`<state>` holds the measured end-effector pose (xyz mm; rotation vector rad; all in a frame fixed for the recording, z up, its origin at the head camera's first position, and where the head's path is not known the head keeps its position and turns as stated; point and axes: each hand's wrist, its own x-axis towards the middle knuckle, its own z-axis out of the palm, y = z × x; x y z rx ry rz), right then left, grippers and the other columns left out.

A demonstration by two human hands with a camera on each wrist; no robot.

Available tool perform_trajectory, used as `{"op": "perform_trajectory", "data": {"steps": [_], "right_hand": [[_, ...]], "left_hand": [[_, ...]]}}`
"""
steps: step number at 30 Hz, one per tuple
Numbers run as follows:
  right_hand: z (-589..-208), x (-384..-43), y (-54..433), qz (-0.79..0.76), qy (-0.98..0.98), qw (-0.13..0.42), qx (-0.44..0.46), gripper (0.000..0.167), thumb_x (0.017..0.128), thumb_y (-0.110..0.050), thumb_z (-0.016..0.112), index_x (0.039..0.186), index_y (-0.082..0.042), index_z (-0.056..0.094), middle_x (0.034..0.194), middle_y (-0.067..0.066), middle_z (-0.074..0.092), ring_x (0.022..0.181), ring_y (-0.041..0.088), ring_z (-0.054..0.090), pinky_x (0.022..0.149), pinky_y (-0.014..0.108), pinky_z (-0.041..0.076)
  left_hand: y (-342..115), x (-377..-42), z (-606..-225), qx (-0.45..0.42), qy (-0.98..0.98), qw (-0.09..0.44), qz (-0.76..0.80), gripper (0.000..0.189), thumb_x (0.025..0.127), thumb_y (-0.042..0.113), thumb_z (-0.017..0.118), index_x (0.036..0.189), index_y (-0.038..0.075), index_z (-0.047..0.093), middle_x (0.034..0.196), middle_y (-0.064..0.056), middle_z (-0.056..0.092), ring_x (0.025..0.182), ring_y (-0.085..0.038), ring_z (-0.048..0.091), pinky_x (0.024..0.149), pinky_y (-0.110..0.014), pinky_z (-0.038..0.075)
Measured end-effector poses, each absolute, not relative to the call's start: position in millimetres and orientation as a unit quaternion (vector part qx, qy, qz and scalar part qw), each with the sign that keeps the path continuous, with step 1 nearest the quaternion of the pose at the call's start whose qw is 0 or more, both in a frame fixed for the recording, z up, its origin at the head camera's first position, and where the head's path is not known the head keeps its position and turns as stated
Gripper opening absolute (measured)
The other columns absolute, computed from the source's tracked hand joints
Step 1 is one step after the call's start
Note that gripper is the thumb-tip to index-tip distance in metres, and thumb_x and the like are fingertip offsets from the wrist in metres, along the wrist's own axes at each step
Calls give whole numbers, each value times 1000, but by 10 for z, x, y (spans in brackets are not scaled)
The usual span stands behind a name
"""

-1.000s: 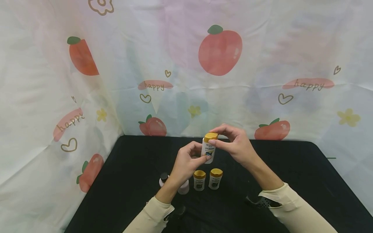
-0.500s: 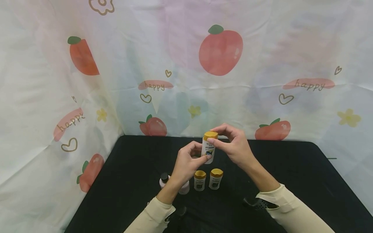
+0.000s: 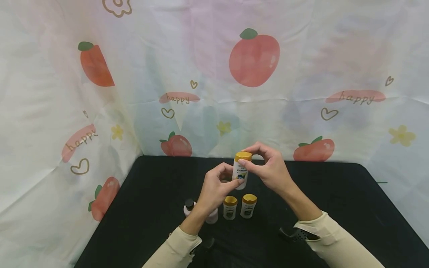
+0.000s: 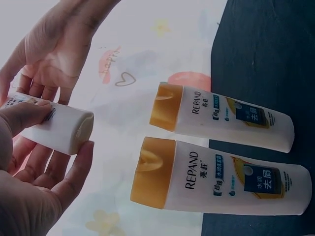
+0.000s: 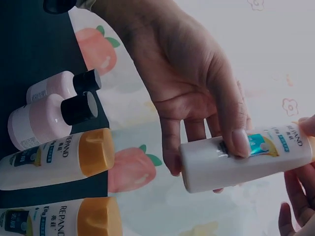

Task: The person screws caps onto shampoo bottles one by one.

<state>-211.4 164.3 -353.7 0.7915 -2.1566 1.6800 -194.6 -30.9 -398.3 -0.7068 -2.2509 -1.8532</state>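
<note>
A white shampoo bottle [image 3: 241, 172] with a gold cap is held up above the black table, slightly tilted. My left hand [image 3: 215, 185] grips its lower body, thumb across the label and fingers behind. At the top, my right hand [image 3: 270, 166] pinches the gold cap between thumb and fingers. In the left wrist view the base of the held bottle [image 4: 56, 126] points right, and its cap is out of frame. Two matching shampoo bottles, a left one [image 3: 229, 208] and a right one [image 3: 248, 206], stand upright on the table below the hands.
Two pale pink bottles with black caps, a nearer one [image 5: 40, 120] and a farther one [image 5: 61, 83], stand left of the shampoo bottles. The left forearm partly hides them in the head view. A fruit-print curtain [image 3: 248, 115] hangs behind the black table [image 3: 161, 182].
My right hand and forearm have shifted slightly left. The held bottle has moved very slightly right, with both hands keeping their grip. The standing bottles are where they were.
</note>
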Motion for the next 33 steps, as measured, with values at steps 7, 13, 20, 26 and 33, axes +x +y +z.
{"op": "perform_trajectory", "data": {"steps": [7,13,20,26,33], "right_hand": [[-3524,-2110,1664,569,-761,153,270,20,90,-4,76,108,-10,71,106,4,69,100,16,63,90,29,50],[-3513,-2128,1697,572,-759,127,284,23,92,-7,75,114,-11,70,110,4,69,106,18,63,96,29,48],[-3501,-2135,1741,557,-765,118,302,24,91,-7,76,112,-14,71,111,2,70,108,18,63,98,29,47],[-3500,-2135,1751,553,-768,114,303,23,91,-7,76,112,-16,72,109,1,71,107,17,63,98,30,47],[-3495,-2111,1738,549,-779,102,284,22,92,-12,77,112,-17,71,110,-1,70,110,17,60,99,42,46]], "left_hand": [[-279,-1916,-3961,-229,-757,88,-606,23,88,12,80,107,12,68,104,-3,72,92,-13,71,79,-27,59],[-314,-1925,-3934,-238,-761,74,-599,25,89,14,80,111,13,68,105,-2,72,95,-14,71,82,-29,58],[-367,-1958,-3954,-265,-752,45,-602,24,91,12,78,113,11,67,108,-3,72,99,-14,71,90,-32,57],[-369,-1968,-3974,-268,-747,38,-607,25,91,11,77,114,10,68,108,-4,73,98,-14,71,88,-31,57],[-351,-1969,-3993,-256,-752,31,-606,27,90,10,78,115,12,66,109,-2,72,99,-11,71,87,-29,57]]}}
